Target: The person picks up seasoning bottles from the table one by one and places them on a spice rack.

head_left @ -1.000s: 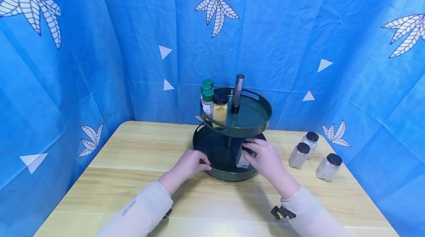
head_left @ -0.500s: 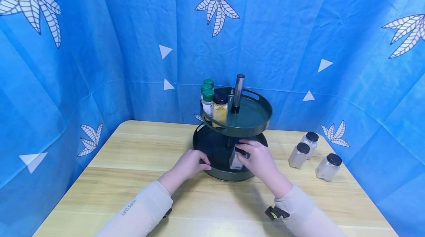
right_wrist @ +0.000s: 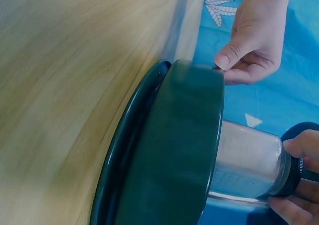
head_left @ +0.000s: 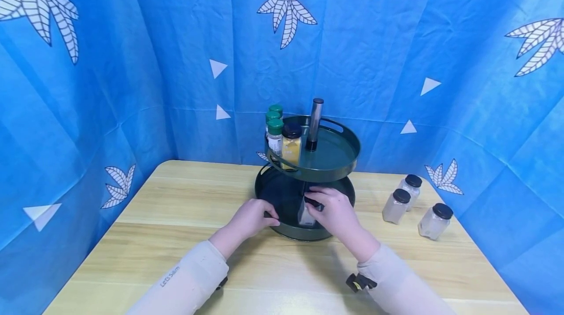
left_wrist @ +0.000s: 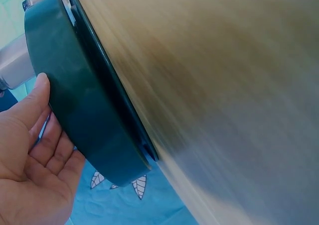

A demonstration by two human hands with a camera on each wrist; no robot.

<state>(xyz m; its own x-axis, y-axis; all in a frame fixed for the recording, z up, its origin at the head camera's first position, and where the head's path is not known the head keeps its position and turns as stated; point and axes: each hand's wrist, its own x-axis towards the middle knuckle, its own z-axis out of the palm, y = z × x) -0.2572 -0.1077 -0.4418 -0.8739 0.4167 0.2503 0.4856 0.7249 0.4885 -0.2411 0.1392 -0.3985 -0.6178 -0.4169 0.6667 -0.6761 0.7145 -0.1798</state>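
A dark green two-tier round rack stands on the wooden table. My left hand [head_left: 246, 219] pinches the front left rim of its lower tray [head_left: 295, 231], thumb outside in the left wrist view. With my right hand [head_left: 337, 213] I hold a clear square jar [head_left: 306, 216] by its black lid, upright inside the lower tray near the front wall. In the right wrist view the jar's pale contents [right_wrist: 249, 155] show, and the tray wall hides its base. The upper tray [head_left: 332, 151] carries several green-capped bottles [head_left: 275, 143] and a yellow-labelled jar [head_left: 291, 151] on its left side.
Three black-lidded clear jars stand on the table [head_left: 185, 197] at the right: a front one [head_left: 434, 224], a middle one [head_left: 395, 208] and a back one [head_left: 411, 188]. A metal post [head_left: 315, 121] rises through the upper tray. Blue curtains [head_left: 194, 60] enclose the table's back and sides.
My right hand has moved left along the lower tray with the jar in its grip. The left hand has stayed at the rim, and the upper tray looks the same.
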